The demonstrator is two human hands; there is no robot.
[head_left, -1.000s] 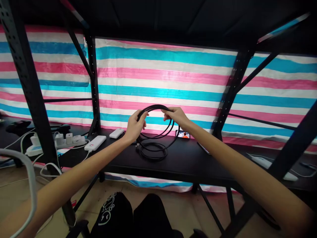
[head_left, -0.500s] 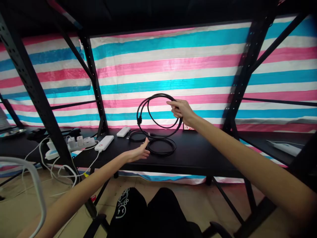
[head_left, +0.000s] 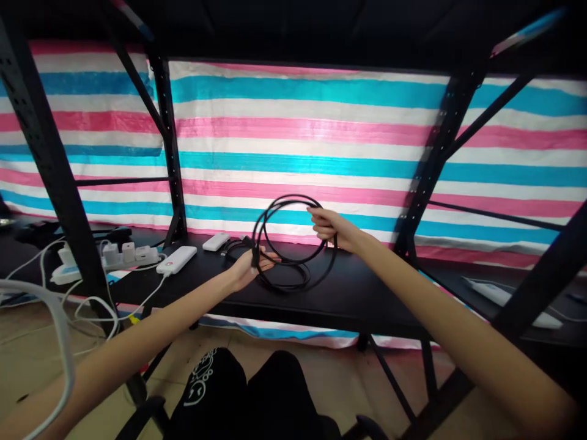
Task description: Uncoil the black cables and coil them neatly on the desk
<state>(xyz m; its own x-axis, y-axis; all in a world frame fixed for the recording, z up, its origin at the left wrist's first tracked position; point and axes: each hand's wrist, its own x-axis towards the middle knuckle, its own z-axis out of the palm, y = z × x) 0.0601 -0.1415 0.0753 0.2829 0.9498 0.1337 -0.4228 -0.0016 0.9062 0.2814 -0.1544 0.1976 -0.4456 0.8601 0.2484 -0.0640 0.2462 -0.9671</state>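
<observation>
A coiled black cable [head_left: 293, 197] is held up in loops above the dark tabletop. My right hand [head_left: 334, 226] pinches the right side of the loops between thumb and fingers. At the left side my left hand [head_left: 250, 267] has the loops running between its thumb and fingers, beside a small dark lump on the cable that looks like a plug or tie. Another coil of black cable [head_left: 300, 276] lies on the table behind and below, partly hidden by the held loops. A third black cable [head_left: 233, 245] rests behind my left hand.
Two white power banks [head_left: 177, 260] lie left of my left hand, the nearer with a white cable. Farther left are a power strip [head_left: 68, 273] with chargers and tangled white cords [head_left: 98, 308]. Black shelf posts [head_left: 170, 146] flank the table; a shelf overhangs it. A white device [head_left: 509, 299] lies right.
My left hand has come up to the hanging coil and taken its left side. My right hand has lowered the loops toward the table. The view has shifted a little to the right.
</observation>
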